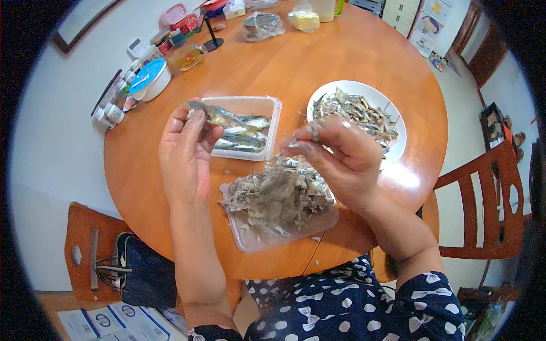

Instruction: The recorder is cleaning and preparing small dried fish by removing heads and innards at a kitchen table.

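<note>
My left hand (192, 140) holds a small whole fish (213, 113) between thumb and fingers, over the left side of a clear plastic container (276, 128) in which several silvery fish (241, 140) lie. My right hand (337, 149) is raised with thumb and fingertips close together and bits stuck to the fingers; whether it pinches anything does not show. Behind it, a white round plate (401, 145) bears a heap of small fish pieces (362, 111). Below and between my hands, greyish fish scraps (277, 196) are piled on a translucent plastic tray or lid (256, 243).
At the left of the round wooden table (264, 76) stand a blue-lidded tub (149, 81), small jars (111, 114) and a glass cup (185, 57). A black stand (213, 42) and plastic-wrapped items (262, 26) are farther back. Wooden chairs flank the table, one (477, 204) at the right.
</note>
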{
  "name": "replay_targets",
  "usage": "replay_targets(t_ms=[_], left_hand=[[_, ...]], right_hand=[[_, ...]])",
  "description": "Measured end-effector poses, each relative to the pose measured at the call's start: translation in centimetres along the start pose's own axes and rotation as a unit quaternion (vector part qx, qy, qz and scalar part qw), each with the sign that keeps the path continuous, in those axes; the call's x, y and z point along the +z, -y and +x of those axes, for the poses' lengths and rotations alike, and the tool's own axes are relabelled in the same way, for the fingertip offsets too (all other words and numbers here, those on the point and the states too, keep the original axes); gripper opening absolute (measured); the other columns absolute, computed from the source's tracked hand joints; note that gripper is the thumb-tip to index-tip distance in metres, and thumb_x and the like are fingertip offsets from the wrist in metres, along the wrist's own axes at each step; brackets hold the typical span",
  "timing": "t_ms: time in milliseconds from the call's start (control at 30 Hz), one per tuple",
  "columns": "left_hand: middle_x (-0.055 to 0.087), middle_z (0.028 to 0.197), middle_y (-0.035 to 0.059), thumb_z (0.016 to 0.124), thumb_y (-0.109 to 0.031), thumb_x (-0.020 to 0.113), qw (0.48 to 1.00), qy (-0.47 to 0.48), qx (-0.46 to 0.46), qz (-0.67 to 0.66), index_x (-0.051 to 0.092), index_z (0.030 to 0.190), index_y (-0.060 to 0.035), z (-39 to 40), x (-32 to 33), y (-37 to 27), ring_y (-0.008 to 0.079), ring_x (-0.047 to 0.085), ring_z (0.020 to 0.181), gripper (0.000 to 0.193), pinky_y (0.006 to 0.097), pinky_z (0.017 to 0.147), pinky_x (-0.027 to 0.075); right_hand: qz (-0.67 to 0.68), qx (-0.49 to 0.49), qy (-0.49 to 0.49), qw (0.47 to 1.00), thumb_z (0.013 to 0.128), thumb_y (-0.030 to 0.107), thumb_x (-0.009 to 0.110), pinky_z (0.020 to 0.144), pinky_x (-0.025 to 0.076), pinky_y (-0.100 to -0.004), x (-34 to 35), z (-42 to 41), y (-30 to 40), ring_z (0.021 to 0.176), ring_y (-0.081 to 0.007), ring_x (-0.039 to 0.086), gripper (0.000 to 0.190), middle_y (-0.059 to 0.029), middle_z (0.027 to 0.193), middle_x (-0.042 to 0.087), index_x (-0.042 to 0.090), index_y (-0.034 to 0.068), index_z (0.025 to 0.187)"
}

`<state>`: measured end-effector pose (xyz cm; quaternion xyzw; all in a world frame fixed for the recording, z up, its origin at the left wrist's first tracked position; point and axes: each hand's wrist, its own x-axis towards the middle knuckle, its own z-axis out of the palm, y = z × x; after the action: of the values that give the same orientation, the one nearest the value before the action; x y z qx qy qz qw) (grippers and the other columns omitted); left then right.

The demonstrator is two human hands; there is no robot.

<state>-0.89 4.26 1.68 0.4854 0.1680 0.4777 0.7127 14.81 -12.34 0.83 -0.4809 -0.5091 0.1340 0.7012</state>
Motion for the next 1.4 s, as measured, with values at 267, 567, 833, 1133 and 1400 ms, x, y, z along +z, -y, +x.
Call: replay_targets(t_ms=[267,567,833,1133,1400], left_hand=[[0.063,0.103,0.004,0.092,-0.008,0.059,0.999,0.038,-0.008,0.019,0.058,0.114,-0.0049,-0.2,-0.1,0.4,0.0113,0.062,0.088,0.022,0.0243,0.073,0.056],[0.062,0.098,0.0052,0.09,-0.004,0.06,0.999,0.031,-0.029,0.006,0.058,0.109,-0.0033,-0.7,1.1,0.7,0.0134,0.063,0.085,0.019,0.0271,0.071,0.056],[0.064,0.102,0.0046,0.091,-0.006,0.058,0.998,0.05,-0.02,0.02,0.059,0.11,-0.0052,-0.7,1.0,1.0,0.0124,0.063,0.086,0.019,0.0263,0.071,0.057],[0.059,0.101,0.006,0.09,-0.001,0.057,0.997,0.052,-0.041,0.03,0.055,0.112,-0.0007,-1.3,2.6,1.0,0.0135,0.061,0.087,0.022,0.0271,0.074,0.057],[0.059,0.105,0.007,0.085,0.001,0.06,0.98,0.131,-0.08,0.124,0.057,0.117,0.0004,-2.3,3.1,1.3,0.0126,0.061,0.09,0.032,0.0261,0.078,0.054]], right_hand=[[-0.201,-0.215,0.316,0.902,0.07,0.002,0.067,0.088,0.048,-0.041,0.4,1.1,-0.6,0.104,-0.0325,0.058,0.026,-0.0122,0.113,0.063,0.068,0.006,0.095],[-0.209,-0.145,0.272,0.928,0.068,0.011,0.071,0.061,0.044,-0.0439,1.1,-0.3,-1.3,0.072,-0.0303,0.058,0.014,-0.0082,0.078,0.059,0.059,0.008,0.075],[-0.197,-0.199,0.307,0.909,0.069,0.007,0.066,0.065,0.046,-0.0441,1.5,-0.5,-1.4,0.081,-0.0331,0.059,0.016,-0.0108,0.083,0.059,0.058,0.007,0.083],[-0.098,-0.063,0.169,0.979,0.084,0.009,0.061,0.078,0.05,-0.0377,2.3,-1.1,-1.9,0.09,-0.029,0.063,0.012,-0.0141,0.093,0.064,0.064,0.001,0.093],[0.169,0.245,0.03,0.954,0.096,0.024,0.056,0.061,0.042,-0.0205,1.3,-0.2,-1.6,0.069,-0.0049,0.051,0.024,0.0024,0.077,0.058,0.064,0.002,0.092]])
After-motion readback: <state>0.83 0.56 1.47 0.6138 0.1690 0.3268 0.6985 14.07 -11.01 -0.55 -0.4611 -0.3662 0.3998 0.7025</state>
